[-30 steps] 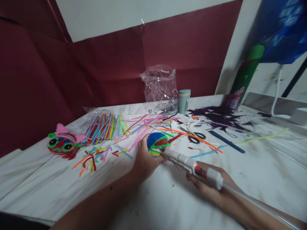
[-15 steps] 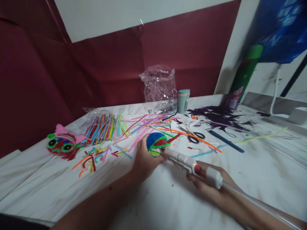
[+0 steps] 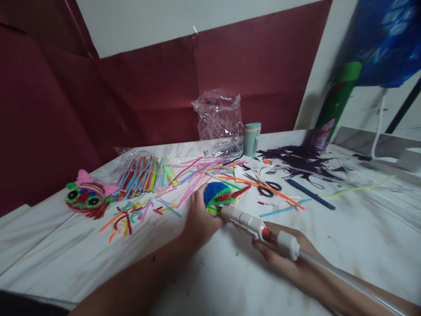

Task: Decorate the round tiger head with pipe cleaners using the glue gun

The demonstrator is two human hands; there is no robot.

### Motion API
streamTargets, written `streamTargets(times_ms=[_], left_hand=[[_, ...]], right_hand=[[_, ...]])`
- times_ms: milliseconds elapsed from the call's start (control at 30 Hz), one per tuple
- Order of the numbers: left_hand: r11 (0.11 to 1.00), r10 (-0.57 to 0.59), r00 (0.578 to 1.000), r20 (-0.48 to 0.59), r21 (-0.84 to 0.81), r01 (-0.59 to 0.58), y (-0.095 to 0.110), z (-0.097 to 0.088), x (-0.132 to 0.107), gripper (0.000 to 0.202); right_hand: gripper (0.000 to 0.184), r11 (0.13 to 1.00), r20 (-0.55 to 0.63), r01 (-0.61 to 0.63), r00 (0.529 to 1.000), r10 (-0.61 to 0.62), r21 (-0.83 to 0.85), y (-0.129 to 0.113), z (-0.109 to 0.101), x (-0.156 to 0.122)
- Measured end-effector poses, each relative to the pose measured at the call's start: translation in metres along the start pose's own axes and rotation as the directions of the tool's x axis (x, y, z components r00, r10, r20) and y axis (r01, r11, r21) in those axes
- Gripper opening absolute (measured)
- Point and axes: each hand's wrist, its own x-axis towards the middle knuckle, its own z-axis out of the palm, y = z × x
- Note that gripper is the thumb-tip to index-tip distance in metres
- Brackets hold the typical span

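Note:
My left hand (image 3: 199, 219) is closed around a round craft piece (image 3: 215, 193) covered in blue, green, red and yellow pipe cleaners, with a red tuft sticking out to its right. In my right hand (image 3: 276, 250) is a white hot glue gun (image 3: 245, 219), its small orange light lit and a clear glue stick (image 3: 342, 274) trailing from its back. The gun's nozzle meets the near right side of the craft piece; whether it touches cannot be told. My right fingers are partly hidden beneath the gun.
A pipe-cleaner fish (image 3: 85, 197) lies at the left beside bundled pipe cleaners (image 3: 140, 173) and cut scraps (image 3: 126, 219). Black scissors (image 3: 268, 188), a dark blue stick (image 3: 311, 195), a purple strand pile (image 3: 292, 160), a green cup (image 3: 252, 139) and a clear plastic bag (image 3: 219, 116) stand or lie beyond.
The glue gun and my right hand have shifted slightly left. The craft piece has turned or moved a little to the right in my left hand, its red tuft now further right.

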Motion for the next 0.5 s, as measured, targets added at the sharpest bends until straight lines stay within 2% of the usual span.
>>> streamTargets(times_ms=[167,367,500], left_hand=[[1.0,0.003,1.0,0.005,0.019,-0.003,0.002,-0.0005,0.0002,0.083],[0.998,-0.044,0.999,-0.006,-0.035,0.043,0.001,-0.0011,0.0007,0.089],[0.999,-0.028,0.999,-0.018,-0.016,0.028,-0.0009,0.0005,0.0011,0.088]], right_hand=[[0.025,1.0,0.013,0.023,1.0,-0.022,-0.014,0.0008,-0.002,-0.0002],[0.024,0.999,-0.067,-0.016,0.998,0.013,-0.038,0.0032,-0.0012,-0.0037],[0.024,0.998,-0.035,0.037,0.999,-0.039,-0.05,0.0038,0.0001,-0.0014]])
